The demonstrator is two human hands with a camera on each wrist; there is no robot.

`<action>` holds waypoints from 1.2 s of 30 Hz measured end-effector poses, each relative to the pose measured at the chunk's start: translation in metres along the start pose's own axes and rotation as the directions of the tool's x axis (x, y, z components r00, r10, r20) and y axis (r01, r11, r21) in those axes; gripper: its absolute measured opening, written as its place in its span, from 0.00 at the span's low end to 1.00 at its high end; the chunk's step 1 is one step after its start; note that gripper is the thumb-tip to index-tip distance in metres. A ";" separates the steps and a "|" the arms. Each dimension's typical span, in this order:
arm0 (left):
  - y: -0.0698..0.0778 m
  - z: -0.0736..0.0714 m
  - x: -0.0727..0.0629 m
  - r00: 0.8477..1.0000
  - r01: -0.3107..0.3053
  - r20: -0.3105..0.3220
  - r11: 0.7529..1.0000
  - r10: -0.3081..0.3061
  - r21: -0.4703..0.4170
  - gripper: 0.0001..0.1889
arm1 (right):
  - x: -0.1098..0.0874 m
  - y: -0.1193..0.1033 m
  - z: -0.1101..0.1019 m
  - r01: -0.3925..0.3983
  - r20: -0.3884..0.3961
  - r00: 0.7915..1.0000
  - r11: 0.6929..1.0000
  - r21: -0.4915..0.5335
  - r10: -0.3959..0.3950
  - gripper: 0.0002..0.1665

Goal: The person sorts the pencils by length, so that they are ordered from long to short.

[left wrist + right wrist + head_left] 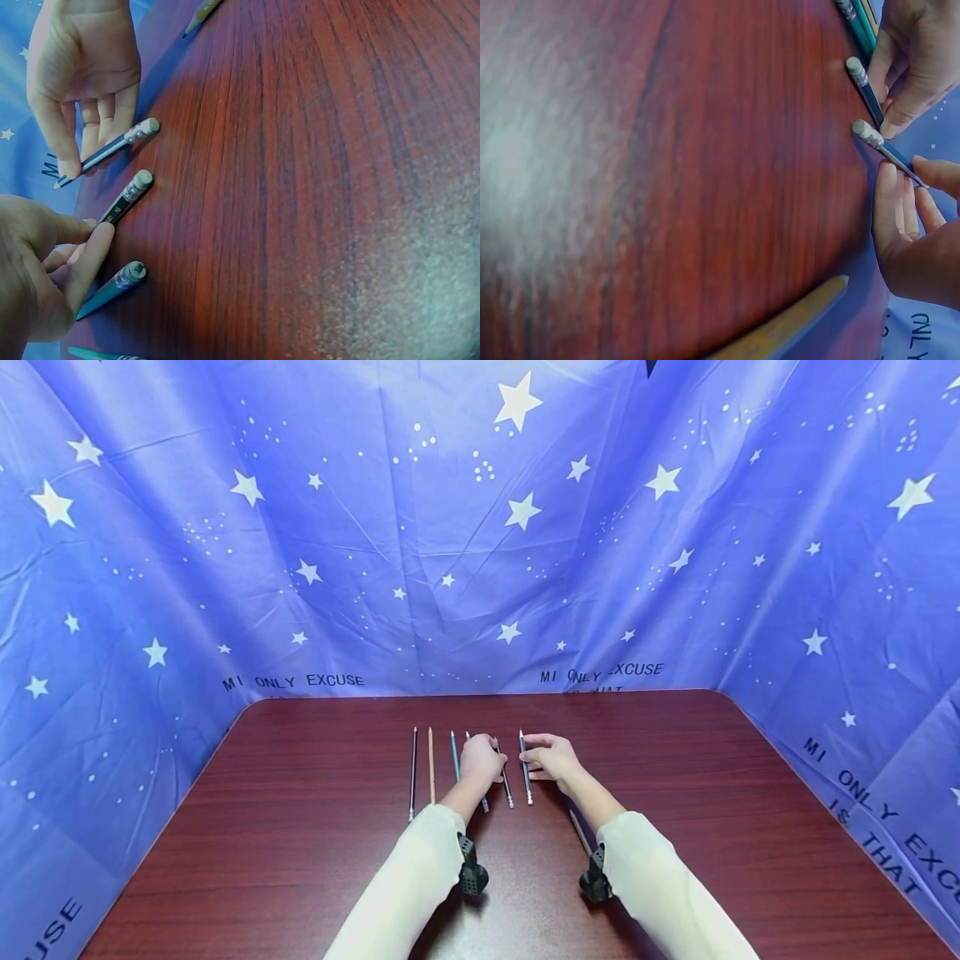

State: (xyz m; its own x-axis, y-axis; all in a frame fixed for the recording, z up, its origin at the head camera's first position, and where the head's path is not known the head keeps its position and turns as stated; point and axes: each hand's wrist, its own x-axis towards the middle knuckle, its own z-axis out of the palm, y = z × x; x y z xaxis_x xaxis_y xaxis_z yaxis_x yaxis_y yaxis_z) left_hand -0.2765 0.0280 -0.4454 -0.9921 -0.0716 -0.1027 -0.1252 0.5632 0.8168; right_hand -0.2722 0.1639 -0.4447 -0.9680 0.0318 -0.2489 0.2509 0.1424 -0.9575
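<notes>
Two hands work side by side over pencils on the table. My left hand (482, 760) pinches a black pencil (124, 199) between thumb and fingers, its white eraser end pointing toward me. Just to the right, my right hand (553, 758) holds a dark striped pencil (526, 777) by thumb and fingertips, its sharpened tip facing away and its white eraser toward me. Beside the left hand lies a bluish pencil (486, 807), partly hidden by that hand. In the right wrist view, the striped pencil (885, 150) crosses in front of the right fingertips.
Farther left lie a teal pencil (454, 756), a plain wood-coloured pencil (431, 764) and a black pencil (412, 768), roughly parallel. A yellowish pencil (795, 322) lies by the right forearm. A blue star-patterned curtain (420, 527) surrounds the dark red table (300, 860).
</notes>
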 end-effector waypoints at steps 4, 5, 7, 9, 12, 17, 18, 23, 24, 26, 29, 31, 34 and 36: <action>0.000 0.000 0.000 1.000 -0.005 0.001 1.000 0.005 -0.002 0.13 | 0.001 -0.001 0.002 -0.004 -0.002 1.000 0.999 -0.034 0.004 0.25; 0.000 0.000 0.000 1.000 -0.005 -0.001 1.000 0.005 -0.002 0.13 | 0.001 -0.001 0.003 0.000 0.002 1.000 0.999 -0.042 0.000 0.25; 0.000 0.000 0.000 1.000 -0.007 -0.002 1.000 0.007 -0.004 0.13 | 0.001 -0.002 0.003 0.004 0.003 1.000 0.999 -0.047 -0.004 0.25; 0.000 0.000 0.000 1.000 -0.010 -0.005 1.000 0.010 -0.004 0.13 | 0.002 -0.001 0.003 0.014 0.001 1.000 0.999 -0.051 -0.014 0.25; 0.000 0.001 0.001 1.000 -0.011 -0.001 1.000 0.011 -0.003 0.13 | 0.003 0.000 0.005 0.031 -0.001 1.000 0.997 -0.067 -0.032 0.24; -0.001 0.003 0.001 1.000 -0.003 0.008 1.000 0.003 0.009 0.12 | 0.004 0.002 0.009 0.068 -0.023 0.997 0.989 -0.135 -0.072 0.22; -0.001 0.003 0.002 1.000 -0.001 0.008 1.000 0.001 0.012 0.12 | 0.004 0.003 0.010 0.072 -0.029 0.997 0.986 -0.150 -0.077 0.21; -0.002 0.003 0.002 1.000 -0.006 -0.004 0.999 0.006 0.043 0.11 | 0.005 0.005 0.014 0.074 -0.048 0.995 0.973 -0.217 -0.086 0.20; -0.002 0.003 0.002 1.000 -0.002 -0.003 0.999 0.002 0.042 0.11 | 0.005 0.005 0.014 0.071 -0.048 0.995 0.973 -0.218 -0.084 0.20; -0.003 0.004 0.002 1.000 0.000 -0.002 0.999 0.000 0.042 0.11 | 0.005 0.005 0.015 0.073 -0.045 0.995 0.973 -0.221 -0.085 0.20; -0.003 0.004 0.002 1.000 -0.002 -0.005 0.999 0.002 0.041 0.11 | 0.005 0.005 0.015 0.075 -0.046 0.995 0.971 -0.225 -0.088 0.20; -0.002 0.003 0.002 1.000 -0.007 -0.009 0.999 0.007 0.039 0.12 | 0.005 0.005 0.016 0.080 -0.047 0.995 0.969 -0.234 -0.093 0.20; -0.002 0.003 0.002 1.000 -0.011 -0.018 0.999 0.012 0.033 0.12 | 0.006 0.005 0.016 0.090 -0.052 0.993 0.964 -0.248 -0.106 0.19; -0.002 0.002 0.002 1.000 -0.015 -0.025 0.999 0.016 0.030 0.12 | 0.006 0.006 0.016 0.099 -0.054 0.992 0.961 -0.258 -0.117 0.19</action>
State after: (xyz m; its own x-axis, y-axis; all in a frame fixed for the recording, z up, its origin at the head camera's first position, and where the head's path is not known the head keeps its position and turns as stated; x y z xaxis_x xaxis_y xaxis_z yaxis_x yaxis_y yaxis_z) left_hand -0.2787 0.0289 -0.4484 -0.9937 -0.0830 -0.0756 -0.1101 0.5884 0.8010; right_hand -0.2765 0.1489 -0.4539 -0.9896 0.0683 -0.1269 0.1436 0.3950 -0.9074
